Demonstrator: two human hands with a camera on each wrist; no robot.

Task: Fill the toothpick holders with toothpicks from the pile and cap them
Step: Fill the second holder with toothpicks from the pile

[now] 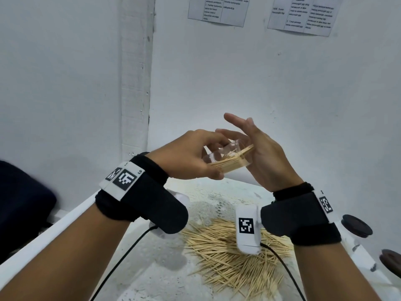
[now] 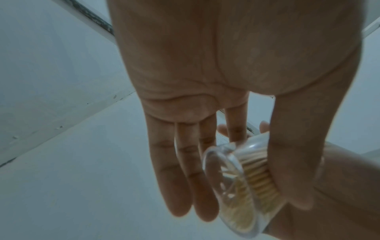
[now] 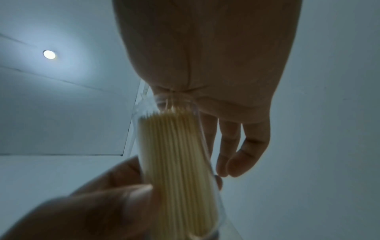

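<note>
Left hand (image 1: 191, 157): I see it raised above the counter at about 10 o'clock from the pile; its grip is closed round the clear toothpick holder (image 1: 225, 158), thumb (image 2: 292, 170) on one side of the wall, fingers on the other.
Toothpick holder: held in the air, tilted nearly flat, its open mouth aimed toward 3 o'clock at the right palm; in the left wrist view I look at its clear round base, with the sticks packed against the wall under the thumb.
Toothpicks in holder (image 3: 176, 154): a tight parallel bundle; the tips stick out past the rim and meet the right palm; the right wrist view shows the rim right at the palm crease.
Right hand (image 1: 262, 155): grip wide, fingers straight and spread, pointing toward 11 o'clock; the flat palm is set against the mouth of the holder; it grasps nothing.
Pile of toothpicks (image 1: 230, 257): loose on the counter (image 1: 152, 279), at 6 o'clock from the hands, well below them; sticks lie crossed in all directions.
Dark round caps (image 1: 355, 225): two on the counter at 3 o'clock from the pile, near the right edge; one sits farther toward 5 o'clock, cut by the frame.
Wrist units: black straps with white coded tags on both wrists; a black cable runs from each.
Wall papers (image 1: 219, 9): two printed sheets at 12 o'clock; I cannot read the text.
</note>
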